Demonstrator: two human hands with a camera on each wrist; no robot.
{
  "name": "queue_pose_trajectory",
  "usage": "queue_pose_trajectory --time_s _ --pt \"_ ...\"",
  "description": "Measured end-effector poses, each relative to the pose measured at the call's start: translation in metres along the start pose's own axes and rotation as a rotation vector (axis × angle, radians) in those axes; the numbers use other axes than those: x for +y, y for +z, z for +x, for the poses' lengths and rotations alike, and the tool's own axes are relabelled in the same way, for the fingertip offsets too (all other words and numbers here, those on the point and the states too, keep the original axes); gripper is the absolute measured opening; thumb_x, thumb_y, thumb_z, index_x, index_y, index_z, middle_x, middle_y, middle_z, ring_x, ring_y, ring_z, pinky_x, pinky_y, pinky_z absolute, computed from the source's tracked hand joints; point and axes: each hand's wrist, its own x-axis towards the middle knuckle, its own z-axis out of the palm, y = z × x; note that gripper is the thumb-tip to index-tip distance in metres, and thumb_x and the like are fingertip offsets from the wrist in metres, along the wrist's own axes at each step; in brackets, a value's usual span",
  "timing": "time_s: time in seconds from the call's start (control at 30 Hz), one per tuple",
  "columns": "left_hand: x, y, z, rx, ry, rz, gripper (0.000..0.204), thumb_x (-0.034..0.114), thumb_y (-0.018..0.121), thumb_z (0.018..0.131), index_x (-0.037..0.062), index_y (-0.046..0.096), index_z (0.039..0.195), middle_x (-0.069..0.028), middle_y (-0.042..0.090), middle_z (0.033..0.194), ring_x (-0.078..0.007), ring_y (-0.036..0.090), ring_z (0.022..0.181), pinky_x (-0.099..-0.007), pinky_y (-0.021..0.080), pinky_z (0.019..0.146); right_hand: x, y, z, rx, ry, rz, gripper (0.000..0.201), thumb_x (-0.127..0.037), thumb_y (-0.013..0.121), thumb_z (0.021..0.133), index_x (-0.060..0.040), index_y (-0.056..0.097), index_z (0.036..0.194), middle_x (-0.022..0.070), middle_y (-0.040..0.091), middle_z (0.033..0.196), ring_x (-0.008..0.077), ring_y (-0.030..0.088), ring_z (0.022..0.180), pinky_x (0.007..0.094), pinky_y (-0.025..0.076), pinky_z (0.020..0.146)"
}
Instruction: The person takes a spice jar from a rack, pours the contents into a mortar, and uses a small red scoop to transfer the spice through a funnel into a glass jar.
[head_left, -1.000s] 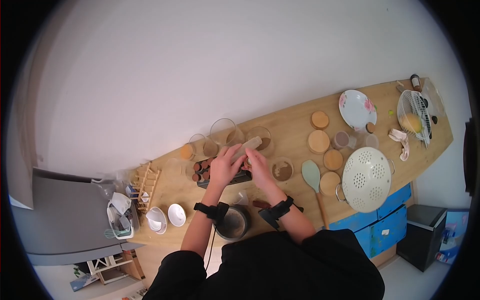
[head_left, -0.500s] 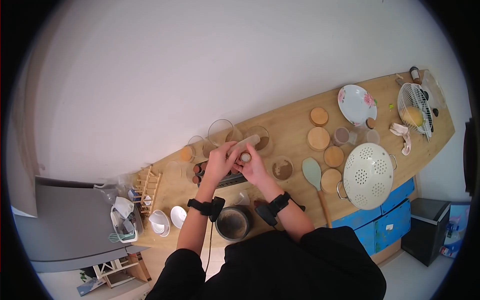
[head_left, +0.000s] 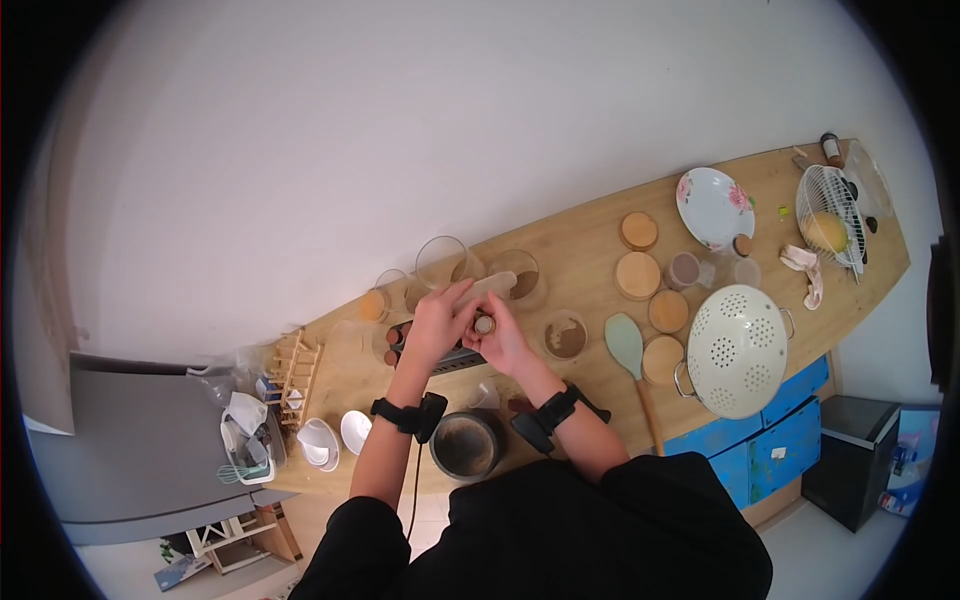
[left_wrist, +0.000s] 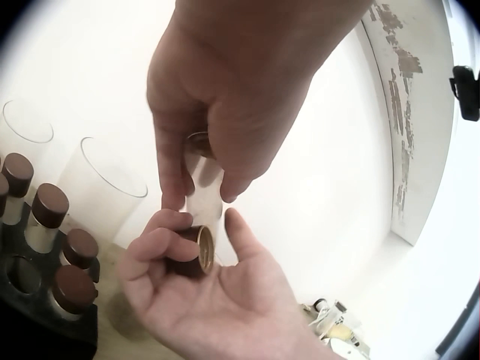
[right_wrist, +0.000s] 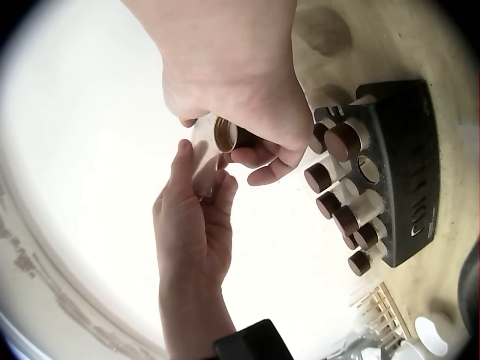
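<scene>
Up close in the left wrist view, my left hand (left_wrist: 232, 90) grips a clear glass spice bottle (left_wrist: 204, 191) between thumb and fingers. Just beside it, my right hand (left_wrist: 217, 300) curls its fingers round a brown screw cap (left_wrist: 187, 262), its hollow underside showing. The bottle overlaps the cap hand in this view; in the right wrist view the cap (right_wrist: 226, 135) appears off the bottle. Both hands are held above a black spice rack (right_wrist: 409, 172), where several brown-capped bottles (right_wrist: 360, 214) stand and one hole shows no bottle.
Glass jars (head_left: 443, 262) stand behind the hands, and a bowl of brown powder (head_left: 566, 335) sits to their right. A dark mortar (head_left: 436, 447) is near the front edge. Farther right lie a green spatula (head_left: 623, 345), wooden lids (head_left: 638, 275) and a cream colander (head_left: 735, 390).
The right hand has turned so its palm and the cap's underside face up, and it has shifted slightly left. The left hand still holds the bottle. The head view has tilted a little.
</scene>
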Motion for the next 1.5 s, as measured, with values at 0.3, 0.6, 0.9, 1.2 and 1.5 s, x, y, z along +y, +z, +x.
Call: queue_pose_trajectory --time_s 0.3,0.6,0.9,1.2,1.5 --pt "-0.008 0.003 -0.005 0.185 0.397 0.184 0.03 0.002 0.067 0.074 0.0121 0.067 0.103 -0.0124 0.06 0.099 -0.0259 0.062 0.078 -0.0331 0.052 0.065 0.0 -0.008 -0.02 -0.018 0.014 -0.218 0.032 -0.026 0.041 0.093 -0.0086 0.054 0.116 -0.0005 0.057 0.087 0.0102 0.052 0.074 0.0261 0.041 0.061" --pt "-0.037 0.023 -0.049 0.052 -0.537 -1.451 0.027 0.022 0.051 0.093 0.002 0.053 0.11 -0.011 0.059 0.088 -0.0129 0.056 0.064 -0.022 0.046 0.051 -0.029 0.017 -0.066 0.336 -0.548 -0.664 0.039 -0.008 0.066 0.083 0.0004 0.053 0.118 0.0052 0.061 0.097 0.0101 0.058 0.087 0.0231 0.049 0.073" --pt "-0.014 0.031 -0.136 -0.227 -0.603 -1.998 0.047 0.041 0.034 0.097 -0.0007 0.052 0.085 -0.0042 0.049 0.064 -0.0078 0.036 0.042 -0.0181 0.031 0.035 0.0 0.086 -0.123 0.074 -0.574 -0.993 0.032 -0.004 0.067 0.081 0.0018 0.059 0.111 0.0063 0.063 0.1 0.0101 0.061 0.086 0.0231 0.049 0.075" --pt "-0.05 0.011 -0.227 -0.453 -0.768 -1.866 0.044 0.045 0.039 0.095 0.0058 0.051 0.079 0.0024 0.04 0.051 -0.0055 0.028 0.031 -0.0187 0.023 0.028 0.042 0.13 -0.176 -0.289 -0.506 -1.917 0.032 -0.005 0.07 0.074 -0.005 0.065 0.105 0.0095 0.062 0.103 0.0209 0.063 0.086 0.0295 0.05 0.076" --pt "-0.102 -0.015 -0.284 -0.808 -0.748 -1.686 0.041 0.045 0.041 0.094 0.0068 0.054 0.083 0.0043 0.034 0.045 -0.0029 0.023 0.028 -0.0183 0.019 0.027 0.108 0.146 -0.198 -0.817 -0.629 -2.259 0.028 -0.004 0.07 0.072 -0.0047 0.064 0.099 0.0087 0.063 0.104 0.0267 0.062 0.089 0.0325 0.052 0.073"
